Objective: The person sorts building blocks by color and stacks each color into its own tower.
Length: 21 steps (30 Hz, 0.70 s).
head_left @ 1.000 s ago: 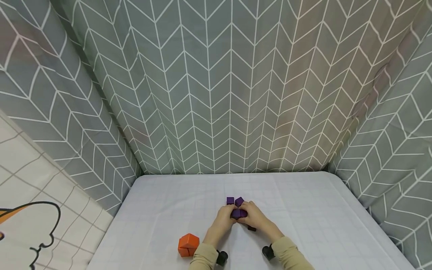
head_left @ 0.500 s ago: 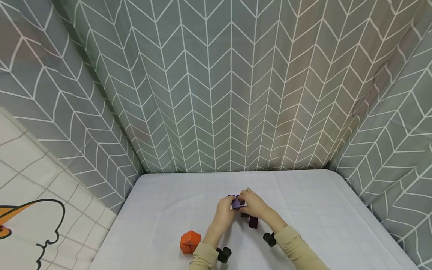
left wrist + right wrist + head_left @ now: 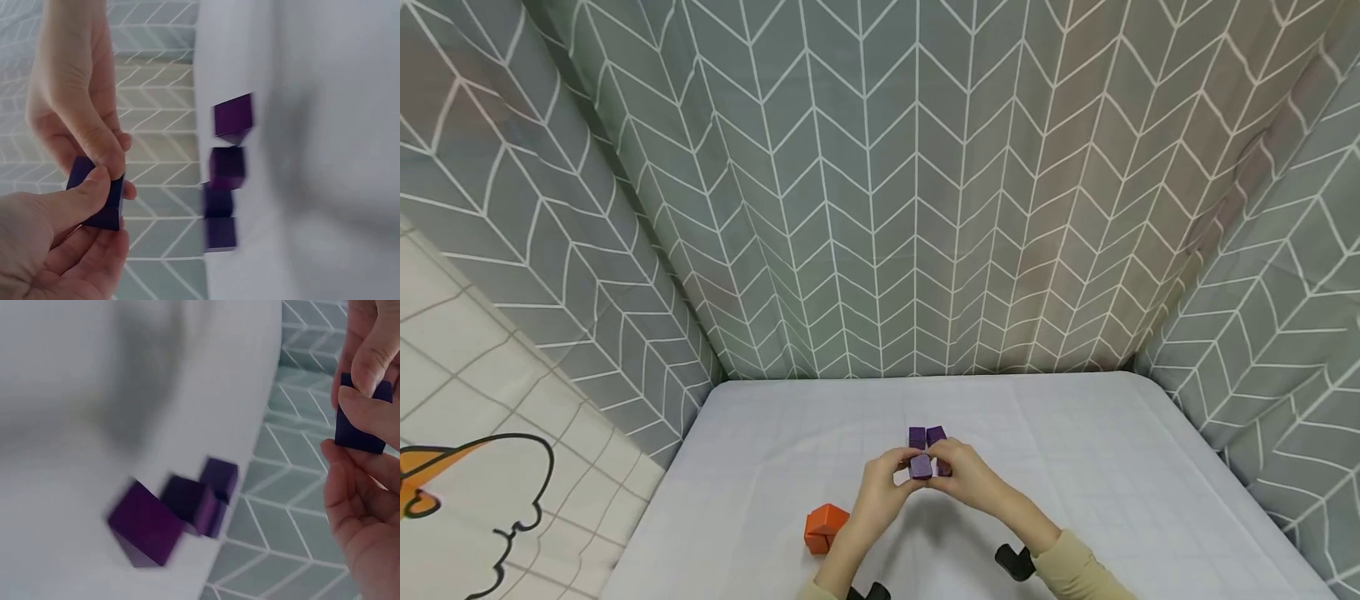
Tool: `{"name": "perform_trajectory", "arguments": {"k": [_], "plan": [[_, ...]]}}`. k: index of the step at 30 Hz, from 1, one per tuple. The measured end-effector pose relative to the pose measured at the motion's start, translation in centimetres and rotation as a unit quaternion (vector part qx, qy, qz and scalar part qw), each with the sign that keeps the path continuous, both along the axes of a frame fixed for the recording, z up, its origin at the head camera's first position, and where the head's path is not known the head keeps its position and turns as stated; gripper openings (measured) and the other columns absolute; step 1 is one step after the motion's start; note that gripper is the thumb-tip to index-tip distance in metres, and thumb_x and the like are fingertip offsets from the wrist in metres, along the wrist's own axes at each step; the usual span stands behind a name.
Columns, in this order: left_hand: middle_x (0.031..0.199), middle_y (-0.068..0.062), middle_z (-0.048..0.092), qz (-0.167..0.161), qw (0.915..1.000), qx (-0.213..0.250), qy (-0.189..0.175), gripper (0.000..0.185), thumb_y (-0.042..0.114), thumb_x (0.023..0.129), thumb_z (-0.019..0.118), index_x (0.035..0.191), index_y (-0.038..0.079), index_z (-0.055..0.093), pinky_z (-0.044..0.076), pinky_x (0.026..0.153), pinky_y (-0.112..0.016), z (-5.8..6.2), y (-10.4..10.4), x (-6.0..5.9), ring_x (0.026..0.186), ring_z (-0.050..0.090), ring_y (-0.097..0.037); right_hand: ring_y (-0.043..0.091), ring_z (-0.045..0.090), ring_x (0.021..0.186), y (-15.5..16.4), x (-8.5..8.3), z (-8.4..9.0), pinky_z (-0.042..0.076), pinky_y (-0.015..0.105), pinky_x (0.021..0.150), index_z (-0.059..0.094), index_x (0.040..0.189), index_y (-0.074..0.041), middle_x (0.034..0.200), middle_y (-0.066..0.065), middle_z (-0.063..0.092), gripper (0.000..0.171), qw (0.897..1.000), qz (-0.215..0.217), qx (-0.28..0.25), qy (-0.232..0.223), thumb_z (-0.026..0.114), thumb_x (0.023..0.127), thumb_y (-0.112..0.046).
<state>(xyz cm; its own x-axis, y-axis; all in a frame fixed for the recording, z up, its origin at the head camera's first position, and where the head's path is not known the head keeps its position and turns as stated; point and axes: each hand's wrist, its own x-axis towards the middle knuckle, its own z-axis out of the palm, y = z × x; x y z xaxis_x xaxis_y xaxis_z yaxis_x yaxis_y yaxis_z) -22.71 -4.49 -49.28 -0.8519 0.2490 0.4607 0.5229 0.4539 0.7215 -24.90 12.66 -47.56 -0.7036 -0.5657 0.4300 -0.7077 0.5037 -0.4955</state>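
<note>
Raised over the table, a small purple block is pinched by both hands at once. My left hand holds it from the left, thumb across its face in the left wrist view, fingers behind. From the other side my right hand pinches it, the two thumbs meeting on the block. Several more purple blocks lie on the table beyond and beneath the hands: a slanted one, a dark one beside it, and a pair close together. In the head view the right hand partly hides them.
Orange blocks stand grouped left of the left forearm. Black wrist devices sit on both wrists. The white-covered table ends at a patterned grey curtain on the far side.
Both hands have moved from low among the purple blocks to a raised position, still gripping a purple block. The forearms have spread apart. The orange blocks stay in place.
</note>
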Motion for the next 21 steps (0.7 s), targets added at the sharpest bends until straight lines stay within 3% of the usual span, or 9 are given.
{"name": "perform_trajectory", "arguments": {"k": [5, 11, 18, 21], "plan": [[0.095, -0.002, 0.065, -0.031, 0.9995, -0.006, -0.006, 0.032, 0.011, 0.069, 0.074, 0.099, 0.007, 0.063, 0.050, 0.076, -0.026, -2.4, -0.6, 1.7, 0.088, 0.060, -0.013, 0.014, 0.050, 0.065, -0.1, 2.0, -2.3, 0.043, 0.019, 0.055, 0.064, 0.087, -0.007, 0.077, -0.004, 0.057, 0.022, 0.999, 0.026, -0.017, -0.045, 0.074, 0.070, -0.015], [0.092, -0.005, 0.065, -0.072, 0.9973, -0.015, -0.005, 0.032, 0.011, 0.068, 0.074, 0.096, 0.004, 0.063, 0.051, 0.073, -0.024, -5.0, -1.1, 3.0, 0.084, 0.061, -0.011, 0.002, 0.042, 0.062, 0.1, 3.3, -4.8, 0.038, 0.013, 0.053, 0.062, 0.083, -0.009, 0.072, -0.006, 0.054, 0.023, 0.994, 0.044, -0.010, -0.098, 0.074, 0.069, -0.022], [0.094, -0.002, 0.064, -0.104, 0.9896, -0.016, -0.098, 0.033, 0.014, 0.069, 0.074, 0.098, 0.005, 0.062, 0.048, 0.077, -0.020, -6.2, -1.7, 3.8, 0.089, 0.059, -0.008, -0.003, 0.039, 0.060, 0.0, 4.1, -6.6, 0.035, 0.010, 0.050, 0.061, 0.082, -0.008, 0.067, -0.003, 0.052, 0.024, 0.994, 0.068, -0.006, -0.080, 0.072, 0.072, -0.027], [0.095, -0.001, 0.064, -0.112, 0.9867, -0.016, -0.116, 0.033, 0.012, 0.068, 0.074, 0.099, 0.005, 0.062, 0.048, 0.078, -0.020, -6.4, -1.9, 3.9, 0.090, 0.058, -0.008, -0.003, 0.039, 0.060, -0.2, 4.4, -7.0, 0.035, 0.010, 0.048, 0.060, 0.081, -0.008, 0.067, -0.004, 0.051, 0.024, 0.994, 0.072, -0.013, -0.081, 0.072, 0.073, -0.027]]}}
